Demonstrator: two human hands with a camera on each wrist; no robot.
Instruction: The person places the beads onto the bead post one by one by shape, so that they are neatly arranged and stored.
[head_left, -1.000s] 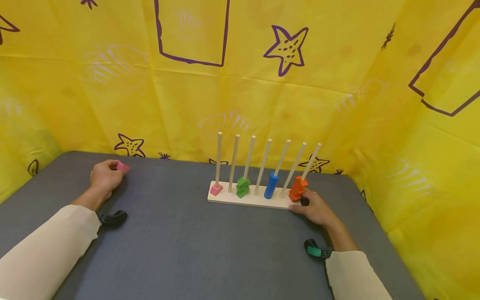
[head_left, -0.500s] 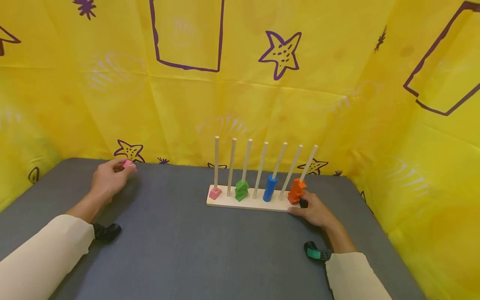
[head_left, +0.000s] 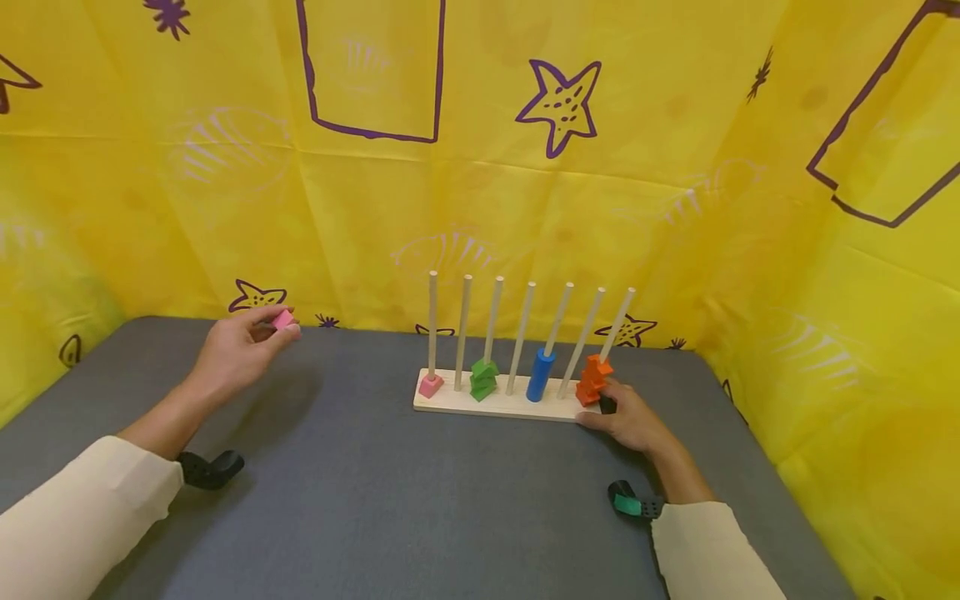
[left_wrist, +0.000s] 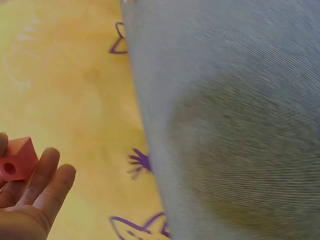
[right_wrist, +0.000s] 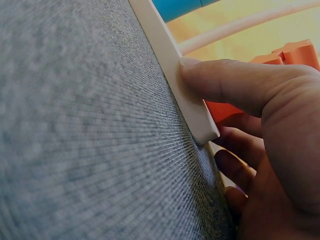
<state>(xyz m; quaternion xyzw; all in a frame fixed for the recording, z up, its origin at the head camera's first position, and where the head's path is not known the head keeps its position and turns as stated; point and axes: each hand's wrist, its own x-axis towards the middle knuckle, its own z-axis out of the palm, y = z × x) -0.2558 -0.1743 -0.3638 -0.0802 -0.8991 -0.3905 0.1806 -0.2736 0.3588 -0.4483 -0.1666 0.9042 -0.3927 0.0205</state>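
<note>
My left hand pinches a pink block above the table's far left part. In the left wrist view this pink block shows a round hole in one face, and two fingers stretch out beside it. A wooden peg board stands right of centre with a row of upright rods. My right hand grips the board's right end, its thumb on the front edge in the right wrist view. On the rods sit a pink block, green blocks, a blue cylinder stack and orange blocks.
A dark grey table spreads under both arms. Close behind it and along the right side hangs a yellow patterned cloth. Black straps go round both wrists.
My left hand has lifted the pink block off toward the right and higher over the table. The right hand stays at the board's end. The view has tipped slightly upward.
</note>
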